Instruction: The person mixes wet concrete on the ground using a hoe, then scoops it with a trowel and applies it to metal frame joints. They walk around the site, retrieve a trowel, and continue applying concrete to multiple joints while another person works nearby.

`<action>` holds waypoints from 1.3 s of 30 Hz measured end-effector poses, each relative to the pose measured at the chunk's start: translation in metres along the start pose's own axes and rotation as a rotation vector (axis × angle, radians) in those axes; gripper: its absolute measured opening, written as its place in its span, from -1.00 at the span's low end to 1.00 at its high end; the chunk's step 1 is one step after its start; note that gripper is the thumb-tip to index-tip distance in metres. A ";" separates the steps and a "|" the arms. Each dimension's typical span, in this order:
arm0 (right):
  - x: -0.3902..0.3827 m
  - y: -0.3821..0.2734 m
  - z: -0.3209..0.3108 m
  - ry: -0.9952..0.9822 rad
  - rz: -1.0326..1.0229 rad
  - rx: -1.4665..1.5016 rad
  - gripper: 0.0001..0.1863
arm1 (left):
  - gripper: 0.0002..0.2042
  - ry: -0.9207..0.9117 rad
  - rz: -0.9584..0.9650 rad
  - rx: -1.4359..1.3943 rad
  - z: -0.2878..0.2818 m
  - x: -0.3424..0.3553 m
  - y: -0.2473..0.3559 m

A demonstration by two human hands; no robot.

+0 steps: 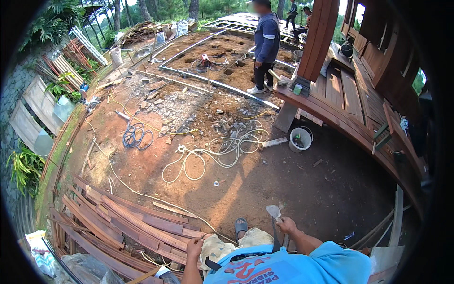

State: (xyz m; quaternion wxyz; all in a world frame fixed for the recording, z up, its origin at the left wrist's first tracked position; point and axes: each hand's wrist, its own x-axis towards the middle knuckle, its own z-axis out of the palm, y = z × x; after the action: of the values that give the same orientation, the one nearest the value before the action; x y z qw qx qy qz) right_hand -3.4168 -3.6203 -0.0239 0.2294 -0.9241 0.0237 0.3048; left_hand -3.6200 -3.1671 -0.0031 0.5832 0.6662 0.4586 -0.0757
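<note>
A small pale scraper-like tool (274,211) is gripped in the right hand (285,225), with the fingers closed around its handle; the handle itself is hidden inside the fist, so its exact kind cannot be told. The tool is held low in the picture, above bare brown ground (293,184) and just beside a foot in a dark sandal (240,226). The left hand (195,246) is seen on the knee, fingers bent and resting against light, stained trousers (222,246); whether anything is pinched in it cannot be told. The body is cut off by the lower edge, only a blue shirt (293,267) being visible.

Reddish wooden boards (127,222) are stacked to the left of the left hand. A pale hose (217,151) is coiled further off on the ground, and a white bucket (301,139) is placed near a curved wooden deck (340,113). Another person (265,45) is standing well apart, at the far side.
</note>
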 end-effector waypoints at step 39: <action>0.718 -0.853 -0.173 -0.084 -0.114 -0.068 -0.51 | -0.80 0.284 -0.332 -0.125 -0.331 0.764 0.524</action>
State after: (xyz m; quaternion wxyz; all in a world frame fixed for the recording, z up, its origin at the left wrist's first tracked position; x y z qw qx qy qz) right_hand -2.5812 -2.8644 0.0358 0.2157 -0.9175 -0.0491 0.3305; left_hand -2.9633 -2.4349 -0.0155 0.5325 0.5479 0.6434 -0.0475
